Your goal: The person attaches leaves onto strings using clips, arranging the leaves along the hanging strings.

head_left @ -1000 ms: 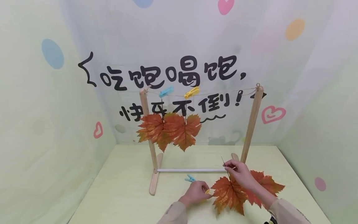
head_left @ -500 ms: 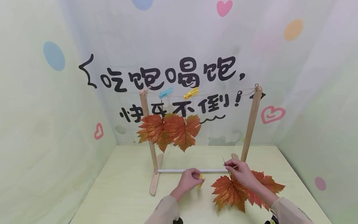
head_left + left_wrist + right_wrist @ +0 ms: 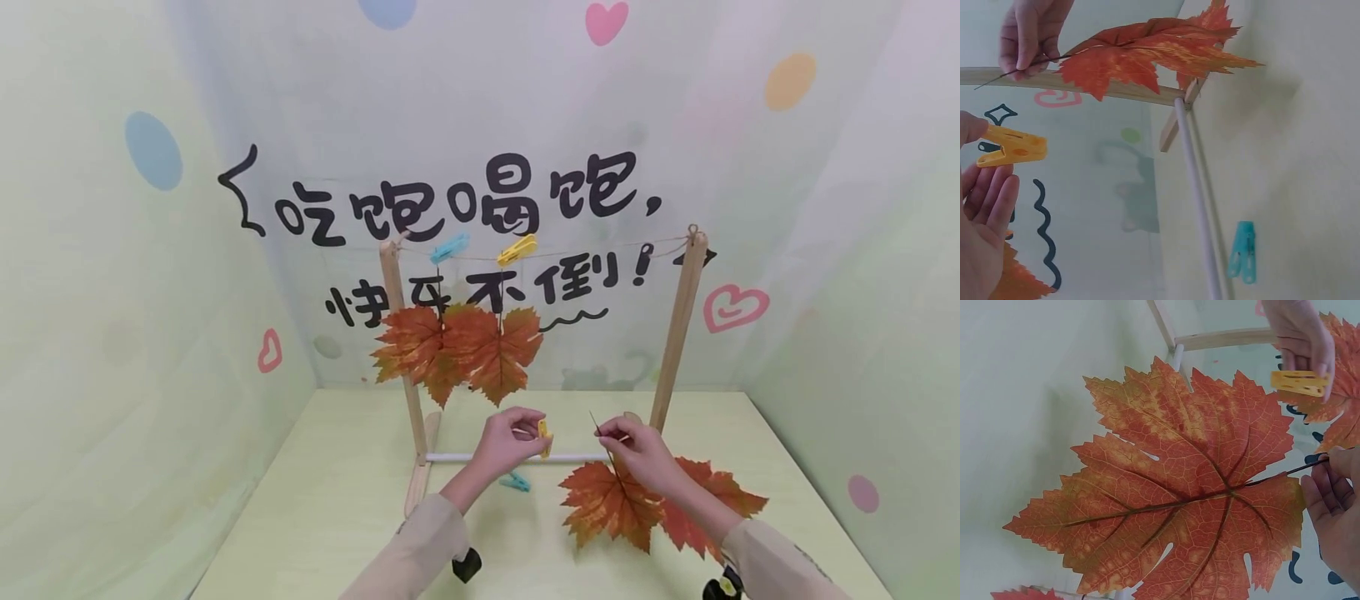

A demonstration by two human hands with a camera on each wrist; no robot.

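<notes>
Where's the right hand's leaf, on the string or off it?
Off the string: the right hand pinches the leaf by its stem, lower down, and the yellow clip in the left hand doesn't touch it.

Yellow clothespin in one hand, big autumn leaf in the other, and they're not touching

So from where I'm standing, the yellow clothespin [image 3: 545, 439] is a plain plastic one, pinched between the left hand's [image 3: 512, 442] thumb and fingers, roughly upright, with its legs spread in a little V at the held end. The orange-red leaf [image 3: 615, 507] is the showy bit: jagged edges, greenish-yellow patches, dark veins. The right hand [image 3: 637, 450] pinches its skinny dark stem [image 3: 1297, 467], the tip poking up past the fingers and the blade spread out below. Clip and stem are near each other, with a gap between.
</notes>
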